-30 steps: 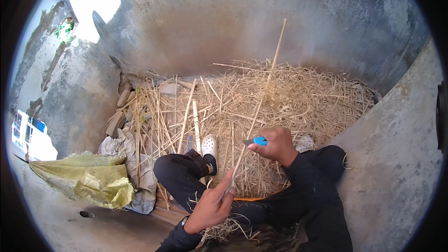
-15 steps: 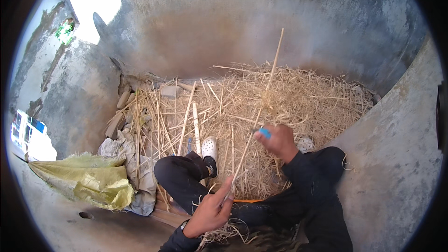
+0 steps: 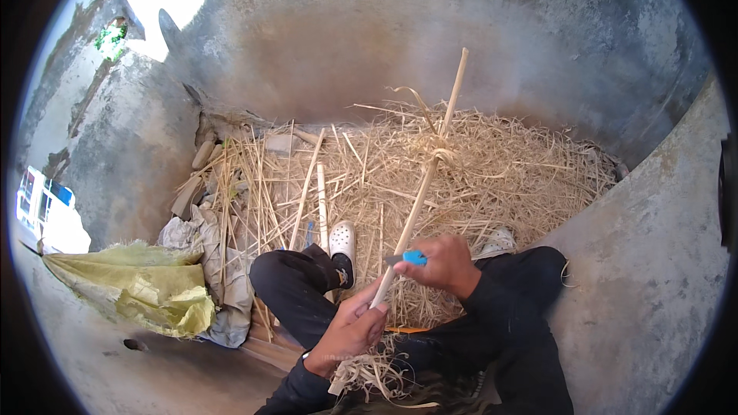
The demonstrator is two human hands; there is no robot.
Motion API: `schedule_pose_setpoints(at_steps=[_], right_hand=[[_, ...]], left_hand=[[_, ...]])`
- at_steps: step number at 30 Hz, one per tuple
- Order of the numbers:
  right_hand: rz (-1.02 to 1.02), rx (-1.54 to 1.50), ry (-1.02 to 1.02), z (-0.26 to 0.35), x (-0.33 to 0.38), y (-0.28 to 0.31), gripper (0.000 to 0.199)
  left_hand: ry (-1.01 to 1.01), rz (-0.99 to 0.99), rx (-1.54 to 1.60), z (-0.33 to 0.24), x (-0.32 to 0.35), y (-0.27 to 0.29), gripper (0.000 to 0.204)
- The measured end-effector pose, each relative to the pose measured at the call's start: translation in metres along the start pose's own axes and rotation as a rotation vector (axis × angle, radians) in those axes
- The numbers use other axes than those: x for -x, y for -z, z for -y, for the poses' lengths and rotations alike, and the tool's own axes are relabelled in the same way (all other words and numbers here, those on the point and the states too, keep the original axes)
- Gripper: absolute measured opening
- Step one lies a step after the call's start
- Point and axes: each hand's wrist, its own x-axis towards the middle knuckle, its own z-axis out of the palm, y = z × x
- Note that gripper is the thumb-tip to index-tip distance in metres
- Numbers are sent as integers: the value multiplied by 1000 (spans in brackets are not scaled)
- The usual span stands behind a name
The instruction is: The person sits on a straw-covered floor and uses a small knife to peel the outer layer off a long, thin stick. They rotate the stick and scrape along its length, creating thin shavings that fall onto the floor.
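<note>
A long pale strip (image 3: 416, 211), which looks like split bamboo or wood, slants up from my lap toward the far wall. My left hand (image 3: 350, 336) is closed round its near end. In my right hand (image 3: 448, 265) is a knife (image 3: 413, 258) with a blue handle, its short dark blade lying against the strip just above the left hand. Curled shavings (image 3: 444, 155) cling to the strip farther up. A bundle of thin shavings (image 3: 374, 375) rests on my lap below the left hand.
Loose straw-like shavings (image 3: 523, 161) cover the floor ahead, with pale sticks (image 3: 322, 200) at left. My feet, in white clogs (image 3: 343, 240), stand among them. A yellow-green woven sack (image 3: 138, 288) lies left. Grey concrete walls (image 3: 384, 31) close in the far side and the right.
The right hand with the knife has come down and left along the strip, nearer the left hand. A curl of shaving now stands out on the strip's upper part.
</note>
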Motion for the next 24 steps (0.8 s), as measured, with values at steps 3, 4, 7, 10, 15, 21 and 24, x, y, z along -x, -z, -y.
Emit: schedule_pose_setpoints(at_steps=[3,4,7,10,15,21,24], right_hand=[[6,13,-169,-36,-21,4,61],[29,14,-245,-41,-21,8,62],[-54,-82,-101,-20,-9,2,62],[-37,-25,-79,-22,-2,0,54],[-168,8,-447,-86,-31,13,60],[42,-60,2,-3,1,-14,61],[-45,-50,-56,-12,-9,-14,62]], left_hand=[[-15,-39,-23,4,1,-6,56],[5,-33,-25,3,1,-7,56],[25,-27,-45,-5,-3,-7,55],[-19,1,-126,-3,1,-10,54],[24,-13,-249,-1,19,-17,52],[7,-105,-202,-11,20,-7,51],[-66,-118,-286,2,26,-2,51]])
